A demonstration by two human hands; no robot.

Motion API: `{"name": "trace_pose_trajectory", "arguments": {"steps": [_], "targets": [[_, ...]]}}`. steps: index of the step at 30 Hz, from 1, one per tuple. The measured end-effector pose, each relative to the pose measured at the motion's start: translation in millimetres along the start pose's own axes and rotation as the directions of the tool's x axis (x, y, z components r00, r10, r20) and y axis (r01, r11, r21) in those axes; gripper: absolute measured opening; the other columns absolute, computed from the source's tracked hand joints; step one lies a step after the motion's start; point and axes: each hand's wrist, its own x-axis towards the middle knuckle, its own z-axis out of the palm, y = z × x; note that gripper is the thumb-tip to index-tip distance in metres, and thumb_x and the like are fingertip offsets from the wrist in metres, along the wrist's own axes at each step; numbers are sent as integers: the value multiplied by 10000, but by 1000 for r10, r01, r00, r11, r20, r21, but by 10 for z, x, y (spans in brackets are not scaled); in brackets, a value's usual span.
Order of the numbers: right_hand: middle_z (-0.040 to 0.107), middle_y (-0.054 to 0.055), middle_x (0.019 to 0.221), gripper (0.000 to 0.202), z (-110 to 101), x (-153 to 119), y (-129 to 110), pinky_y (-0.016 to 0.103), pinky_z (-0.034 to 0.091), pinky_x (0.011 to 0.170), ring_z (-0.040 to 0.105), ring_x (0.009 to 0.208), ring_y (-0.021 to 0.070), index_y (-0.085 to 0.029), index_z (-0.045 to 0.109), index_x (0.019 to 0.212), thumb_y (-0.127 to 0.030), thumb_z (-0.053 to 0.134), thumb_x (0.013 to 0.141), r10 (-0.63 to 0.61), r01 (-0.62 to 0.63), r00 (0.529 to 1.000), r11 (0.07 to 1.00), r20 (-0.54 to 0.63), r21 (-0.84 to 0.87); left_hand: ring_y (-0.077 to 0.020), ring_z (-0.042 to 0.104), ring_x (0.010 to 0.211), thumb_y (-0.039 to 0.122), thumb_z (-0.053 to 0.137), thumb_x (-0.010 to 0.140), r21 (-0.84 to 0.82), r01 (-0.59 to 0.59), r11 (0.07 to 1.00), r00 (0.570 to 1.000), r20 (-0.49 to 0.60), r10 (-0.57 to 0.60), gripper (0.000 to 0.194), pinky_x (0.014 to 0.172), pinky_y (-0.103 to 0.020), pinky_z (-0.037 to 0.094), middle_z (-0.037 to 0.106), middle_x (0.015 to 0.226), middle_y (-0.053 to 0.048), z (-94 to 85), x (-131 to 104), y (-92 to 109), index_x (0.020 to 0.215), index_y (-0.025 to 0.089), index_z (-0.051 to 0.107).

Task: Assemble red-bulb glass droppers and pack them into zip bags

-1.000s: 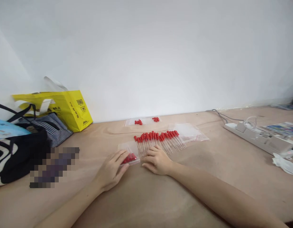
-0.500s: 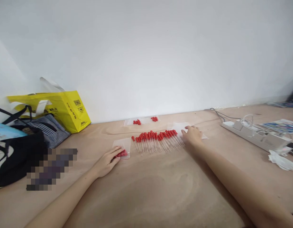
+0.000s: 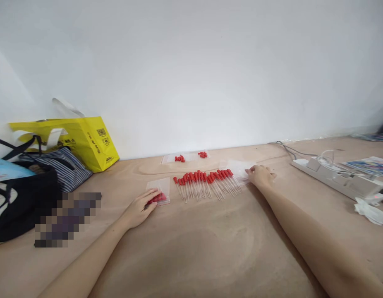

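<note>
My left hand lies on a small zip bag, fingers stretched over it and thumb apart. Red rubber bulbs show inside, partly under the fingers. My right hand has its fingers curled together at the right part of a clear plastic bag lying flat, pinching its edge. Between the hands lies a row of glass droppers, slim clear tubes with red bulbs pointing to the wall. The nearest droppers touch or overlap the clear bag's left corner; I cannot tell which.
Near the wall, another clear bag bears two small heaps of red bulbs. At left stand a yellow bag, a striped pouch and a black bag. A white power strip with cables and a crumpled tissue lie at right.
My right hand has shifted a little to the right, and its spread fingers have closed at the clear bag's edge. My left hand stays on the zip bag, barely moved.
</note>
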Motion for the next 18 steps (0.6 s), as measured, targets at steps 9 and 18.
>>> {"name": "trace_pose_trajectory", "arguments": {"steps": [9,18], "targets": [[573,44,790,232,-181,-1204,-567,308,321,703,471,774,169,-196,558,694,-387,492,808,-925,875,315,196,-212,443,-215,546,979,302,353,863,-22,80,997,915,-394,-82,300,844,-383,447,609,1037,-79,-112,-3,257,1059,180,544],[594,21,796,123,-200,-1383,-563,275,368,698,514,766,140,-195,613,759,-316,599,741,-920,740,391,306,-13,599,-233,392,1190,337,491,815,-191,-292,937,948,70,310,493,934,-393,404,418,1309,-87,-134,-60,1092,1278,225,364]]}}
